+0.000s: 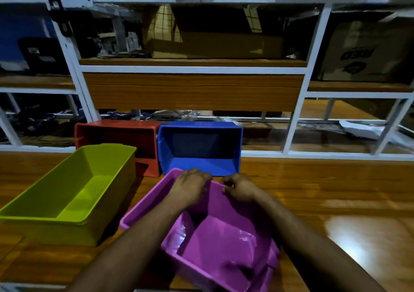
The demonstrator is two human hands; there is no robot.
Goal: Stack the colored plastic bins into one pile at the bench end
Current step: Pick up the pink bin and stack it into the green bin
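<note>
A purple bin (pixel 221 242) sits on the wooden bench (pixel 324 190) right in front of me, turned at an angle. My left hand (pixel 190 186) grips its far rim, fingers curled over the edge. My right hand (pixel 239 188) pinches the same rim a little to the right. A yellow-green bin (pixel 67 193) stands to the left of it. Behind them a red bin (pixel 116 137) and a blue bin (pixel 199 148) stand side by side at the back of the bench, the blue one tilted toward me.
A white metal shelving frame (pixel 201 69) with wood panels rises behind the bench and holds cardboard boxes (pixel 215 45) and clutter. Bare bench surface stretches to the right of the bins.
</note>
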